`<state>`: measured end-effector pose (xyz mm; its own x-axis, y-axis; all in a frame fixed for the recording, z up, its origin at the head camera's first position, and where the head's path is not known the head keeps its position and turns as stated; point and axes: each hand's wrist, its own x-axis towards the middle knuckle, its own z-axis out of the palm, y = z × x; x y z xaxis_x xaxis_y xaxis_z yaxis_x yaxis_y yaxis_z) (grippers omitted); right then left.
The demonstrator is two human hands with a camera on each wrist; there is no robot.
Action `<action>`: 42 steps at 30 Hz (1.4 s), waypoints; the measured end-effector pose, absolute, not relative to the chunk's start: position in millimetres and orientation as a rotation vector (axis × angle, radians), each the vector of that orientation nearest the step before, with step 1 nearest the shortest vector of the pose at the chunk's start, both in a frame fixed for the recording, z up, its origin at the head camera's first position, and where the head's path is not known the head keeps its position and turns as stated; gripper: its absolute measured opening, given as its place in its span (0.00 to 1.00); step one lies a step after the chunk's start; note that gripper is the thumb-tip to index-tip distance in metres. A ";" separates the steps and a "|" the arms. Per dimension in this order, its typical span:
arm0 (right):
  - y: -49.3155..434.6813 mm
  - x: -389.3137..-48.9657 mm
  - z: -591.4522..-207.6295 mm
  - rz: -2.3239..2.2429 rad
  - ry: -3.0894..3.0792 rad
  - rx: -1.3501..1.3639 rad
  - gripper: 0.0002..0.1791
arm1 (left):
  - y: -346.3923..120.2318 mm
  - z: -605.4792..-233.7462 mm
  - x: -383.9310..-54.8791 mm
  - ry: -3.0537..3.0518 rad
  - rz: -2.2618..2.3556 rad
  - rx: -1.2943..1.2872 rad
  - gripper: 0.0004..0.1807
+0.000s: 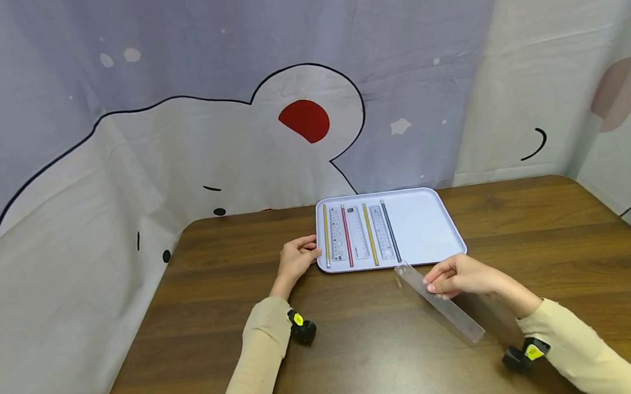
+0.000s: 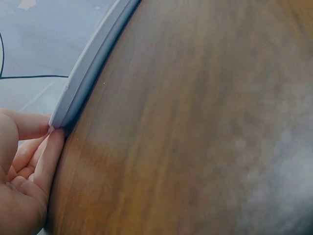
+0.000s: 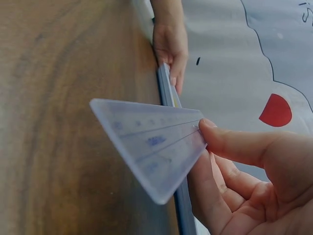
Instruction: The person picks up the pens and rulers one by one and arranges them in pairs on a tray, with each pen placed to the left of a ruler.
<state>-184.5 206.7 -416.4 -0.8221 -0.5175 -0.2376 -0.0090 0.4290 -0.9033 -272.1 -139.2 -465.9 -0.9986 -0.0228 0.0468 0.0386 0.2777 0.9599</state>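
In the head view a white tray (image 1: 424,226) lies at the far side of the table. My left hand (image 1: 295,262) is at its left front corner; in the left wrist view thumb and fingers pinch the tray rim (image 2: 73,93). My right hand (image 1: 459,277) pinches a clear plastic ruler (image 1: 454,316) near its middle, above the table, one end by the tray's front edge. On the tray's left half, pencils and clear rulers lie side by side: a yellow pencil (image 1: 326,235), a ruler (image 1: 338,235), a red pencil (image 1: 347,234), more rulers, another yellow pencil (image 1: 370,233) and a dark pencil (image 1: 390,230).
The brown wooden table (image 1: 357,351) spreads in front of the tray and to both sides. Behind it hangs a patterned curtain (image 1: 210,155) with a bear-like drawing. Dark wrist cameras (image 1: 304,331) are strapped to both sleeves.
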 end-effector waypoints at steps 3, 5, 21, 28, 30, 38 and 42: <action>205.9 -187.6 -414.4 -1.400 2.186 -0.432 0.21 | -139.5 -466.0 -271.9 -2.471 -1.852 -0.008 0.21; 205.4 -189.5 -413.3 -1.407 2.178 -0.425 0.21 | -139.6 -466.3 -271.9 -2.474 -1.851 -0.007 0.21; 201.0 -206.1 -406.8 -1.395 2.189 -0.383 0.21 | -139.6 -465.7 -272.5 -2.479 -1.867 0.010 0.21; 202.3 -214.7 -411.5 -1.409 2.177 -0.336 0.20 | -139.2 -465.1 -272.9 -2.481 -1.873 0.007 0.21; 202.9 -217.0 -412.3 -1.414 2.172 -0.323 0.19 | -138.8 -464.5 -272.7 -2.484 -1.865 -0.004 0.21; 201.9 -225.8 -410.5 -1.423 2.167 -0.286 0.19 | -138.7 -464.0 -272.3 -2.491 -1.857 0.007 0.21; 199.7 -229.3 -410.7 -1.433 2.164 -0.269 0.21 | -139.2 -464.7 -272.6 -2.485 -1.859 0.001 0.21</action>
